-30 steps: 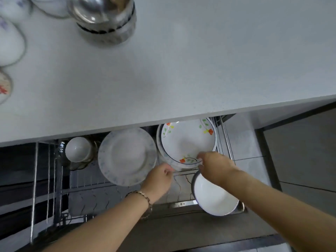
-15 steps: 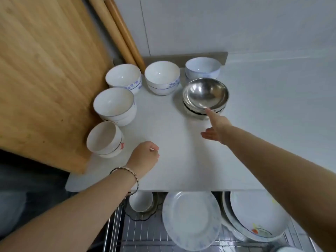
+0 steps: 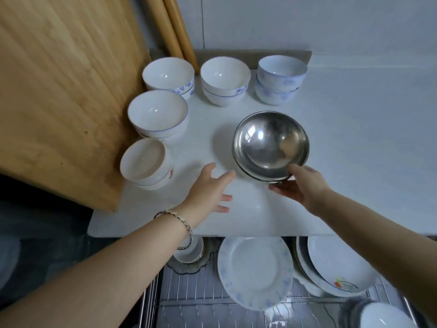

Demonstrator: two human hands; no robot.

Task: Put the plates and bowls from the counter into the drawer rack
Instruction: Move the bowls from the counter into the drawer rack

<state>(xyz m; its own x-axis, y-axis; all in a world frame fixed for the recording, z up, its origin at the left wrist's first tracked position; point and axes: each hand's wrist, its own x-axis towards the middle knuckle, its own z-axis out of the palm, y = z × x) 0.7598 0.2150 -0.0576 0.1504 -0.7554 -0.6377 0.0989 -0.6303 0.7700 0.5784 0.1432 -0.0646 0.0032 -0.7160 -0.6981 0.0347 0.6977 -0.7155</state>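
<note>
Right hand [image 3: 300,188] pinches the steel bowls' [image 3: 270,145] near rim, thumb over, fingers under. Left hand [image 3: 210,188] open, empty: support the stack's left side, lift level off the worktop [image 3: 354,150].

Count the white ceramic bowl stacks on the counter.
5: three white ceramic bowl stacks along the back wall, two by the wooden board. Bowls per stack unclear.

No legible text, labels or numbers — only painted patterns.
</note>
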